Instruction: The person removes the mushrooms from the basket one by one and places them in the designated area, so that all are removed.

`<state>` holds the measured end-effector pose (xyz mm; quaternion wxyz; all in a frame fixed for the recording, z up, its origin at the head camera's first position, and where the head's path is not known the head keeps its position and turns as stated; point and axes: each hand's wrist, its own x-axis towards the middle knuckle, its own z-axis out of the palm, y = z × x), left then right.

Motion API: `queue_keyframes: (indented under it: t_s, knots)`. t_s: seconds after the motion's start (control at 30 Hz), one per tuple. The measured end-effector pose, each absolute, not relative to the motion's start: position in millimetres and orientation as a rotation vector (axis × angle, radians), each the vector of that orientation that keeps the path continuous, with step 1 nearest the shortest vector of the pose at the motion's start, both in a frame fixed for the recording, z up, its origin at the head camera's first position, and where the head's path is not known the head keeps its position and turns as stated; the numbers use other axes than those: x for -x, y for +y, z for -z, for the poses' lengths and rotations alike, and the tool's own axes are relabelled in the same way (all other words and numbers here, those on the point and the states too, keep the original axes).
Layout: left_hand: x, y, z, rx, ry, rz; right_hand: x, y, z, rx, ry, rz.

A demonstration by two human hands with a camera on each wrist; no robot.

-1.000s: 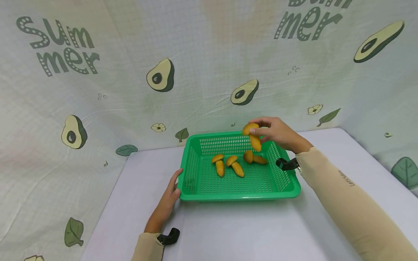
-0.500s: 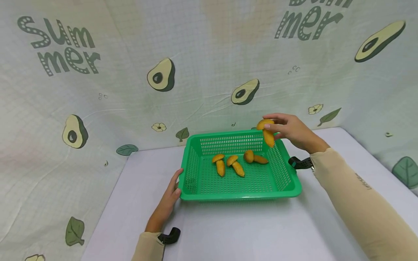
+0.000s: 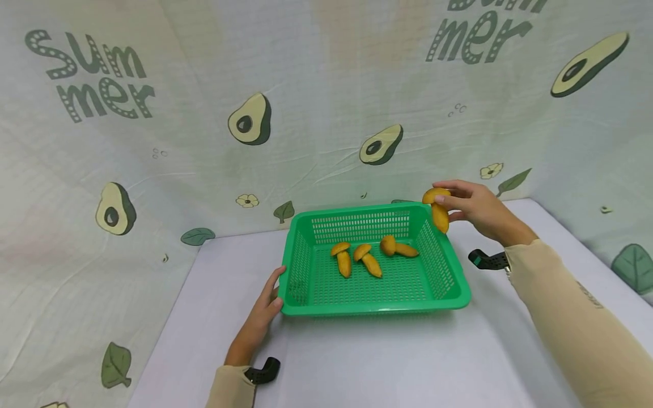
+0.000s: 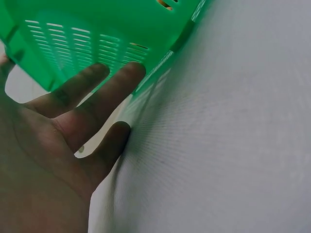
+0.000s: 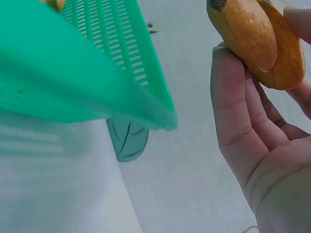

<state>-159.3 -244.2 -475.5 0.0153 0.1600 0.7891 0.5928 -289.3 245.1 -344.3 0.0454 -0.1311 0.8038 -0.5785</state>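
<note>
A green basket [image 3: 374, 308] with slotted walls stands on the white counter [image 3: 388, 351], its back edge close to a pale cloth [image 3: 306, 73] printed with avocados, leaves and the word "Summer". Three mushrooms lie apart on the basket's floor: the left one [image 3: 344, 266] with its cap to the back, the middle one [image 3: 372, 264] slanting, the right one [image 3: 405, 250] on its side with its stem pointing right. The basket's right wall stands between these and the held mushroom [image 3: 440, 219], which is up by the back right corner (the right wrist view shows it apart from the rim).

That mushroom is orange-yellow, with a rounded cap above a plump stem that tapers downward and leans slightly right; close up, its surface looks smooth and a little shiny, with a dark patch at one edge. The right hand [image 3: 474, 207] pinches it between thumb and fingers. The left hand [image 3: 262, 309] has its fingers spread against the basket's left side. Both arms wear beige sleeves [image 3: 566, 311] and black bands [image 3: 263, 372].
</note>
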Motion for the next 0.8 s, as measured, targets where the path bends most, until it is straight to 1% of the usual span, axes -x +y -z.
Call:
queue_keyframes:
  t_s: [0.43,0.8]
  knots:
    - [157,-246,477,-0.522,2.414,-1.858,282,273,361,0.33,2.497,1.735]
    - [158,-245,477,-0.489,2.429,-1.859,281,288,370,0.308,2.519,1.714]
